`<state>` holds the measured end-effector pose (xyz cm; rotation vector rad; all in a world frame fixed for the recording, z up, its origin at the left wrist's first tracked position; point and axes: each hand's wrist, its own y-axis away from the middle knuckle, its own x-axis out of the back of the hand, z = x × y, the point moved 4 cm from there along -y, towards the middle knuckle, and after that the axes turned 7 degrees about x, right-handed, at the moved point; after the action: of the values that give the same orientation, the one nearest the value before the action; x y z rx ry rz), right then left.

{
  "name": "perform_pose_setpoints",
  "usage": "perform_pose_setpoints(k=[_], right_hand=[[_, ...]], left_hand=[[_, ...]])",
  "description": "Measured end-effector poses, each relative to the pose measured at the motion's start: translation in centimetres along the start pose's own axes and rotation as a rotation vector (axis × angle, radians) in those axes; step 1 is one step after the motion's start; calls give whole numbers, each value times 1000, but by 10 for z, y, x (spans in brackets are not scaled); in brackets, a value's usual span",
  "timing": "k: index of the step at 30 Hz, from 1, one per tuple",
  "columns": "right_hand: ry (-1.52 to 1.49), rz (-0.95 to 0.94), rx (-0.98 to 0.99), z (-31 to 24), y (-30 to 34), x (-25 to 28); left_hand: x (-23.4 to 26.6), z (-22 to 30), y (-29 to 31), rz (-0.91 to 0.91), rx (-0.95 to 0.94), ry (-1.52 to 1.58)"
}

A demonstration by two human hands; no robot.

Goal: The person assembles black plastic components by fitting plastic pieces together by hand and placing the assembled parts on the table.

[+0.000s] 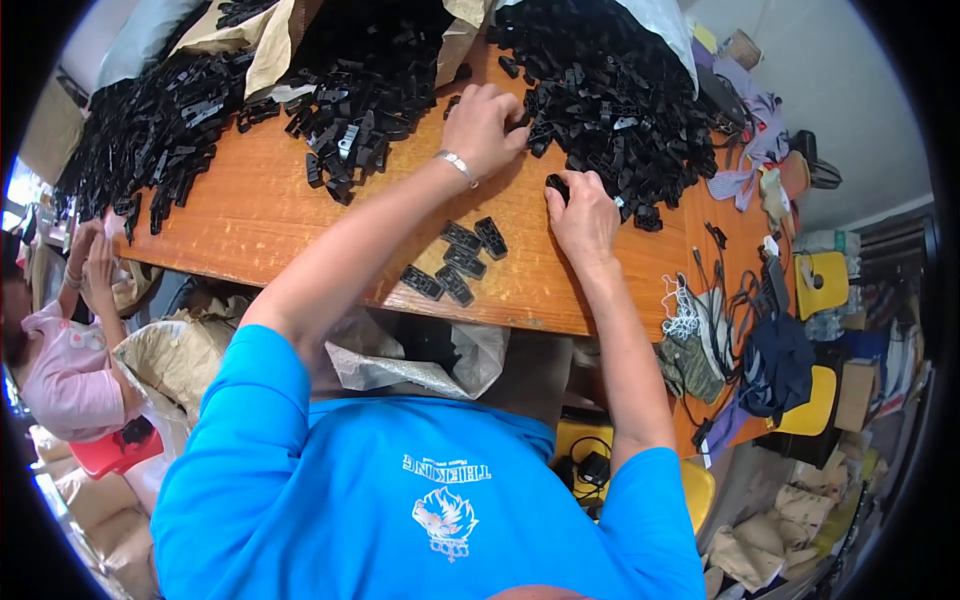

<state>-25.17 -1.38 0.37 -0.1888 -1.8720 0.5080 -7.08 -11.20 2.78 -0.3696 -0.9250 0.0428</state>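
We stretch our left hand (485,132) diagonally over the wooden table (235,235), curled beside the right-hand heap of black plastic parts (630,115); whether it grips anything, we cannot tell. Our right hand (586,218), forearm angled inward, pinches one black plastic part (556,186) near that heap.

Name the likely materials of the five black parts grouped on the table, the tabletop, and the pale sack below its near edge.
Black parts: probably moulded plastic, from their even colour, crisp edges and slight sheen.
Tabletop: wood or wood-look laminate, glossy orange-brown with streaky grain.
Sack: perhaps woven plastic, given its stiff creases and dull sheen; paper isn't ruled out.
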Motion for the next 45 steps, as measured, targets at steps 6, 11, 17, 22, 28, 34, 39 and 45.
perform_pose_setpoints(k=[6,11,17,22,28,34,39,45], right_hand=[[-69,-20,-3,-1,-2,3],[-149,-52,-32,-5,5,6],[-138,-63,-46,-25,13,18],[-149,-167,-58,-23,15,21],[-77,-150,41,-22,19,13],[-236,-50,49,-39,2,13],[-205,-43,188,-52,-8,-3],[-196,-89,267,-55,-10,-4]], left_hand=[[4,-3,21,-233,-216,97],[2,-4,50,-277,-354,18],[14,-20,62,-196,-274,113],[19,-26,64,-205,-218,32],[18,-25,66,-194,-184,12],[18,-23,66,-246,-161,27],[15,-20,67,-239,-170,20],[12,-31,62,-354,-154,119]])
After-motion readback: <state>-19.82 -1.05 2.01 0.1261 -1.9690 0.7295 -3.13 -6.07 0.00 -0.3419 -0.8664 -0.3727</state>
